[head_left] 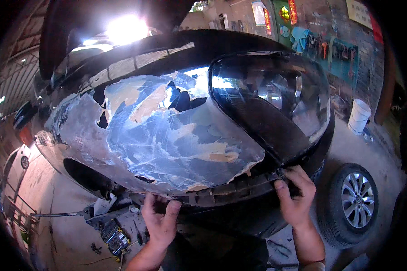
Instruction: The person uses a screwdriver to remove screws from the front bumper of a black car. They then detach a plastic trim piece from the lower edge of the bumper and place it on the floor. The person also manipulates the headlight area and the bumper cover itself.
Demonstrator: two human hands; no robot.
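Note:
In front of me is the front corner of a black car. Its fender (167, 144) is sanded down to patches of grey, bare metal and tan filler, with a few dark spots where black paint remains. A clear headlight (276, 99) with a black frame sits to the right of it. Along the fender's lower edge runs a slotted black bracket strip (226, 195). My left hand (160, 219) pinches its left end between thumb and fingers. The right end, just below the headlight, is gripped by my right hand (297, 192). Some fingertips are hidden behind the strip.
A loose wheel (358, 201) lies on the floor at the right, with a white bucket (359, 116) farther back. Below the wheel arch (86, 176) stand a jack (101, 211) and an open tool case (115, 237). Pliers (279, 247) lie near my right forearm.

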